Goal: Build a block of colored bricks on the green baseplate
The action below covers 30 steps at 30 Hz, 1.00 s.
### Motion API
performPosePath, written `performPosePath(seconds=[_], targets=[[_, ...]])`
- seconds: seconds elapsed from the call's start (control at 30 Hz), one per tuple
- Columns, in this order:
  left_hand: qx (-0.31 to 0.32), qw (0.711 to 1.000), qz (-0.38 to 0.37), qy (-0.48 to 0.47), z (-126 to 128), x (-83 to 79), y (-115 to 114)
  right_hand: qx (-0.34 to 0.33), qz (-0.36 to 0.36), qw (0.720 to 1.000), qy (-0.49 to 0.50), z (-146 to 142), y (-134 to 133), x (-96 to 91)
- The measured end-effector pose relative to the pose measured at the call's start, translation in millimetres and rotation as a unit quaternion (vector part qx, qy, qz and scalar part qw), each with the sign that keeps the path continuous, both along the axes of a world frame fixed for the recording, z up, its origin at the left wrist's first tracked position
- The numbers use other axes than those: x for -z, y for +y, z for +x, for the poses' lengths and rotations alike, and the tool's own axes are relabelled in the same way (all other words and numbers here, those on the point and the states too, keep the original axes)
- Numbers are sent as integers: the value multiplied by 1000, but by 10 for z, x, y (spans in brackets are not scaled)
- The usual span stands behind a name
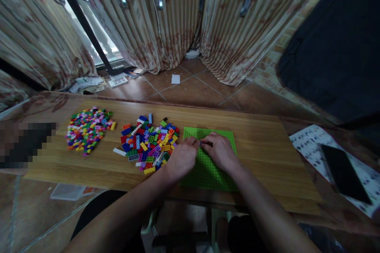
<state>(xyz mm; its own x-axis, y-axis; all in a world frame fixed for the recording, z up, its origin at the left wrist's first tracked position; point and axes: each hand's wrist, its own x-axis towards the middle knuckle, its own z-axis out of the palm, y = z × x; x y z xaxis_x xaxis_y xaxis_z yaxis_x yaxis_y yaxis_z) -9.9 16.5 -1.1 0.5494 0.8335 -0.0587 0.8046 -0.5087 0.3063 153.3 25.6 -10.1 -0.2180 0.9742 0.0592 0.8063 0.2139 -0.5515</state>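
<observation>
Head camera view: a person's bare forearms reach forward from beside dark-clothed legs (101,209), bringing the left hand (183,156) and the right hand (218,150) together over a green studded baseplate (208,176), which lies on the wooden tabletop (261,154) directly beneath them. Fingers on both hands are bent inward, tips meeting above the plate's far half; a dark speck (201,142) shows where they meet, too small to identify, and whether either hand grips it cannot be told. Just left of the left hand, a loose heap of larger toy bricks (150,142) in red, blue, yellow, green, purple and white spreads close to the plate's edge, one white brick (119,151) lying at its outer left side. Farther left of the hands sits a second heap of smaller, brightly mixed bricks (89,130). Low to the left, below the table's edge, a clear plastic tray (65,191) rests on the tiled floor. Well to the right of the hands, a black slab-like device (346,174) lies across a printed sheet (313,136). Beyond the hands and the table, a white paper square (175,79) lies on brown tiles, with papers (87,84) farther left, before striped, flower-patterned curtains (175,19).
</observation>
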Motion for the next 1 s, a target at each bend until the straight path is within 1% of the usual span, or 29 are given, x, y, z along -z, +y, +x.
performPosePath(seconds=[0.1, 0.23, 0.33, 0.5, 0.63, 0.8, 0.9, 1.0], targets=[[1, 1000, 1, 30, 32, -24, 3, 8, -15, 1000, 11, 25, 42, 23], [21, 999, 10, 40, 25, 4, 22, 14, -34, 998, 43, 68, 87, 80], [40, 998, 28, 34, 8, 40, 0, 22, -29, 998, 59, 61, 67, 110], [36, 997, 55, 37, -1, 72, -80, 27, -14, 997, 73, 14, 24, 120], [16, 999, 49, 2, 5, 64, -80, 22, -17, 996, 90, 44, 61, 131], [-19, 999, 22, -24, 8, 26, 0, 17, -47, 992, 114, 153, 118, 145], [-50, 997, 16, -62, -39, -36, 69, 21, -56, 989, 132, 198, 144, 118], [-94, 988, 46, -117, -177, -138, 167, 44, -36, 986, 154, 197, 137, 59]])
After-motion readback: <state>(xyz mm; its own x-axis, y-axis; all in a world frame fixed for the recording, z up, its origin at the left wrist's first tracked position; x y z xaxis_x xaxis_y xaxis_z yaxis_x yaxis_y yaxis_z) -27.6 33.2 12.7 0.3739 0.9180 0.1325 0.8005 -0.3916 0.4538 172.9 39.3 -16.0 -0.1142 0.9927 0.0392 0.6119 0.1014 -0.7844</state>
